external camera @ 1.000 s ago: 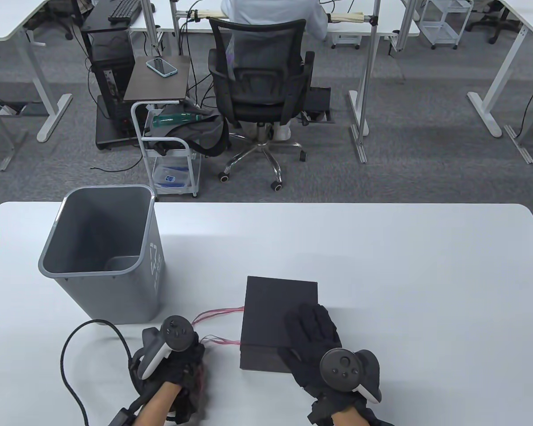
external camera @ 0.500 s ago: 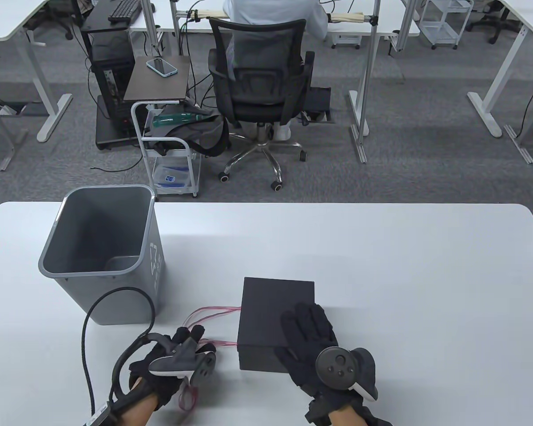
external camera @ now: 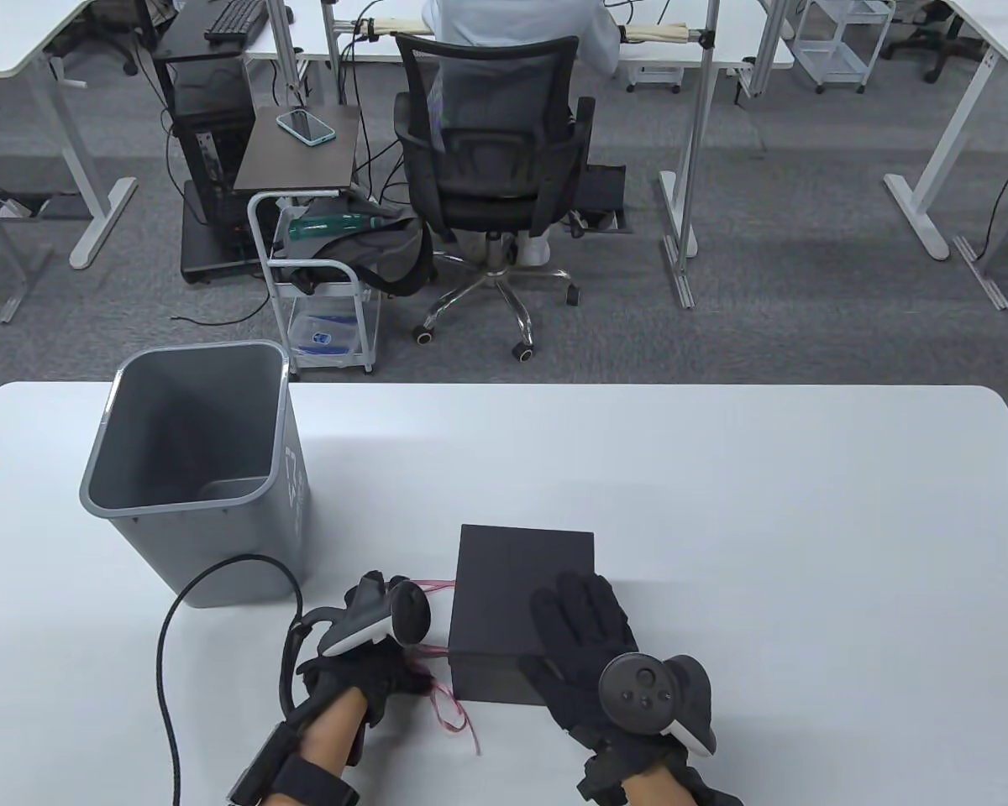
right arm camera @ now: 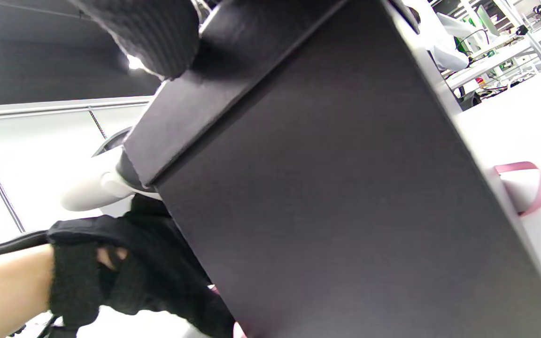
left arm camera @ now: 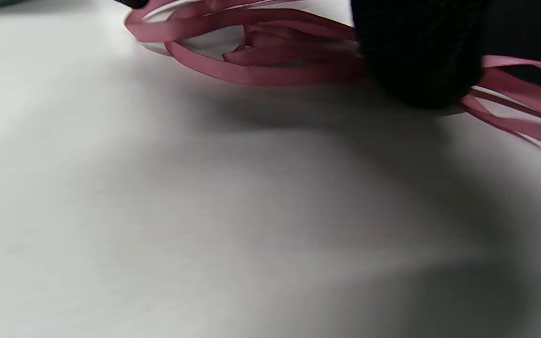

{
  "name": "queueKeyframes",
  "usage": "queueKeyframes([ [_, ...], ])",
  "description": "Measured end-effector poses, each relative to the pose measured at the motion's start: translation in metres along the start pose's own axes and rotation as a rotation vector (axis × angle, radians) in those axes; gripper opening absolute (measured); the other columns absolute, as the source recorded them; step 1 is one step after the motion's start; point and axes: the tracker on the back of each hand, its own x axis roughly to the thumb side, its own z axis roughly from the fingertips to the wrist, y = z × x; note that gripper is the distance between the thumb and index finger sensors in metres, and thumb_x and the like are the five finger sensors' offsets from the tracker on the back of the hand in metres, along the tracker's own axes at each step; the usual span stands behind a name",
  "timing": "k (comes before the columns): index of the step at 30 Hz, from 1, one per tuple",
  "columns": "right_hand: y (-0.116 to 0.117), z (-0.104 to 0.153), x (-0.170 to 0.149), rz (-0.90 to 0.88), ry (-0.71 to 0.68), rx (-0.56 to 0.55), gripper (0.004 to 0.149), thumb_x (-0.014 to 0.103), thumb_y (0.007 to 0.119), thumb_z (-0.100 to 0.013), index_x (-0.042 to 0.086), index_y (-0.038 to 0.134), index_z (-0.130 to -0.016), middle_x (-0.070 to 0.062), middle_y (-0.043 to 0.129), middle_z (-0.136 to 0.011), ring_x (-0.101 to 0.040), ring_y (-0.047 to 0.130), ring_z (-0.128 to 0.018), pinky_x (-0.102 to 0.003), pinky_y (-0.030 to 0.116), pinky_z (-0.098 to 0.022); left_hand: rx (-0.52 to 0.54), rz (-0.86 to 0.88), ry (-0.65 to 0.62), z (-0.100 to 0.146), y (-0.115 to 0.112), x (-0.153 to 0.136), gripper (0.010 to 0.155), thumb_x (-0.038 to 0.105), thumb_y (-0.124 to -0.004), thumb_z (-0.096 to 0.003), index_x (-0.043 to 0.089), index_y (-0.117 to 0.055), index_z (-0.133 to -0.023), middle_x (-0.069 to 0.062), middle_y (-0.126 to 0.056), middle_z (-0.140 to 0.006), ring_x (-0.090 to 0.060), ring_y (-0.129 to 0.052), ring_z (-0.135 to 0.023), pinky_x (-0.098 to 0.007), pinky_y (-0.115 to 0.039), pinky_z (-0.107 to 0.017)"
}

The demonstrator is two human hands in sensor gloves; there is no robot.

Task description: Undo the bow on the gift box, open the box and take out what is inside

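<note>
One black gift box (external camera: 521, 604) sat low and a little right of centre in the table view, on the white table (external camera: 722, 504). Its lid was on, and its long axis ran from the near edge of the table up toward the far edge, slightly skewed, with one short end facing me.

My right hand (external camera: 592, 655) lay flat on the lower right part of the lid, fingers (external camera: 575, 600) spread straight and pointing up the frame, pressing and curling round nothing. In the right wrist view the box's dark side wall (right arm camera: 327, 197) filled most of the frame, with one gloved fingertip (right arm camera: 148, 33) over its upper edge at upper left.

One pink ribbon (external camera: 454, 714) lay loose on the table just left of the box's near corner, its tail trailing toward the bottom of the frame, with another stretch showing at the box's left side. My left hand (external camera: 370, 663) sat just left of the box over that ribbon. In the left wrist view several pink strands (left arm camera: 251, 51) ran along the top of the frame with one gloved fingertip (left arm camera: 416, 51) down on them; whether my fingers pinched the ribbon or only rested on it I could not tell.

One grey bin (external camera: 193, 470) stood upright at mid left, well apart from the box.
</note>
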Motion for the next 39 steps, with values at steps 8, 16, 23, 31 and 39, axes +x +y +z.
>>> queueKeyframes([
  [8, 0.000, 0.000, 0.000, -0.003, -0.001, -0.001, 0.072, 0.052, 0.067, -0.062, 0.016, 0.047, -0.120, -0.017, 0.030, -0.123, -0.045, 0.018, -0.109, -0.061, 0.031, -0.076, 0.021, 0.054, -0.015, -0.020, 0.001, -0.003, 0.117, 0.072, -0.077, -0.0405, 0.018, -0.004, -0.115, -0.018, -0.019, -0.128, -0.050, -0.028, -0.114, -0.066, -0.045, -0.081],
  [16, -0.001, 0.001, 0.000, -0.003, 0.002, 0.000, 0.072, 0.052, 0.067, -0.062, 0.016, 0.047, -0.120, -0.017, 0.030, -0.123, -0.045, 0.018, -0.109, -0.061, 0.031, -0.076, 0.323, -0.061, -0.008, -0.006, 0.003, 0.013, 0.056, 0.045, -0.082, -0.0509, 0.025, -0.073, -0.103, -0.001, -0.093, -0.087, -0.026, -0.095, -0.072, -0.038, -0.089, -0.054],
  [23, -0.001, 0.001, 0.000, 0.004, 0.002, -0.007, 0.072, 0.053, 0.067, -0.061, 0.016, 0.047, -0.120, -0.016, 0.030, -0.123, -0.045, 0.018, -0.109, -0.061, 0.032, -0.076, 0.311, -0.014, 0.091, 0.007, 0.000, 0.006, 0.038, 0.037, -0.086, -0.0539, 0.019, -0.086, -0.088, -0.001, -0.100, -0.069, -0.018, -0.106, -0.049, -0.028, -0.097, -0.035],
  [31, -0.001, 0.001, -0.001, 0.002, 0.003, -0.007, 0.072, 0.053, 0.067, -0.061, 0.017, 0.047, -0.120, -0.015, 0.030, -0.123, -0.044, 0.018, -0.109, -0.062, 0.032, -0.076, 0.264, -0.042, 0.144, 0.022, -0.007, -0.027, 0.040, 0.036, -0.086, -0.0539, 0.015, -0.087, -0.088, -0.002, -0.102, -0.063, -0.018, -0.109, -0.044, -0.027, -0.099, -0.031],
  [39, -0.001, 0.002, 0.000, 0.019, 0.011, -0.014, 0.073, 0.053, 0.067, -0.061, 0.016, 0.046, -0.120, -0.016, 0.030, -0.123, -0.045, 0.018, -0.109, -0.061, 0.032, -0.076, 0.205, -0.005, 0.306, 0.033, -0.011, -0.072, 0.040, 0.036, -0.086, -0.0538, 0.013, -0.087, -0.087, -0.002, -0.104, -0.060, -0.017, -0.111, -0.039, -0.024, -0.100, -0.026],
])
